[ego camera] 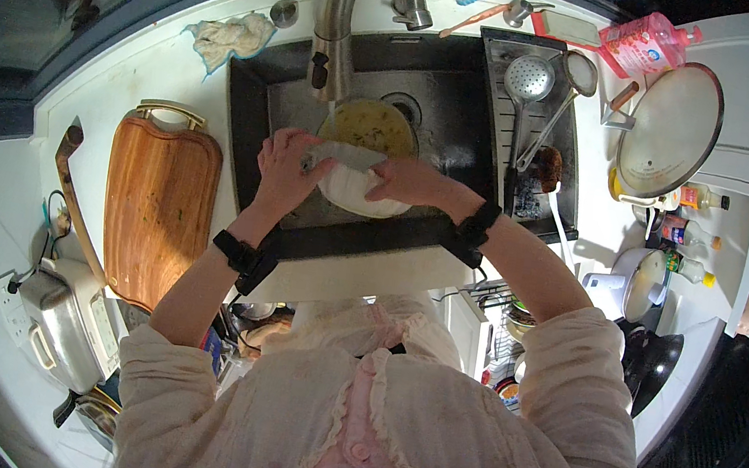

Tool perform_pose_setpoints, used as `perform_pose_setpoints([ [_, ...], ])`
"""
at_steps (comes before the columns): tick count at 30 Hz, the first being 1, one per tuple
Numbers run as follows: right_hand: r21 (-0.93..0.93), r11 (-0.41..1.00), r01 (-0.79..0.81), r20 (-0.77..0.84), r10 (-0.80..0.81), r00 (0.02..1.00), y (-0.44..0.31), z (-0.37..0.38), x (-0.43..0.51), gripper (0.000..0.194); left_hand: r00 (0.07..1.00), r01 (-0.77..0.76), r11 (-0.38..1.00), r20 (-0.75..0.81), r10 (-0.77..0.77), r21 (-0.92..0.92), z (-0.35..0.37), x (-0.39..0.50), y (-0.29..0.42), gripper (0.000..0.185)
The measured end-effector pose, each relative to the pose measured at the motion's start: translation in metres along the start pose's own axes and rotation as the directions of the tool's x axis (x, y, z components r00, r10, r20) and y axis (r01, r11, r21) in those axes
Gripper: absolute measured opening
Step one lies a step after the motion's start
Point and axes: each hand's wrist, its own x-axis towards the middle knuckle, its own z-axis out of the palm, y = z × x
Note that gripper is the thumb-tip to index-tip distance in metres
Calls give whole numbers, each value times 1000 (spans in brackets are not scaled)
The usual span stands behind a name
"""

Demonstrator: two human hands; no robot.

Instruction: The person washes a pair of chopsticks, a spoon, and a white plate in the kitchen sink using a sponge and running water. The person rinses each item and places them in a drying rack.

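Over the black sink [366,240], my left hand [285,167] and my right hand [420,187] grip a white bowl [362,193] from both sides. A pale, flat strip across its upper part is too blurred to name. Just beyond it in the sink sits a round vessel [418,143] of yellowish liquid [368,124] with dark bits floating in it. The bowl hides the vessel's near side. Above, a brushed-metal faucet [331,55] reaches over the sink, and a thin stream of water appears to fall from it near my left fingers.
Left of the sink lies a wooden cutting board [159,211], with a crumpled cloth [233,42] behind it. On the right ledge rest a slotted skimmer [529,80], a small strainer [578,74] and a white-handled brush [555,177]. Farther right stand a pot lid [672,132] and a pink pump bottle [645,46].
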Motion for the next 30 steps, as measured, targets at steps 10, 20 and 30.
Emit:
perform_pose_setpoints([
  [10, 948, 277, 156, -201, 142, 969, -4, -26, -7, 53, 842, 335, 566, -30, -538, -754, -24, -25, -5, 36],
  [20, 878, -355, 322, -253, 228, 940, -32, 6, 30, 52, 675, 416, -662, 699, -234, -623, -14, -66, 27, 19],
  [30, 806, -489, 335, -272, 197, 942, -53, 28, 25, 48, 850, -62, -829, 406, -336, -556, -6, -6, 33, 24],
])
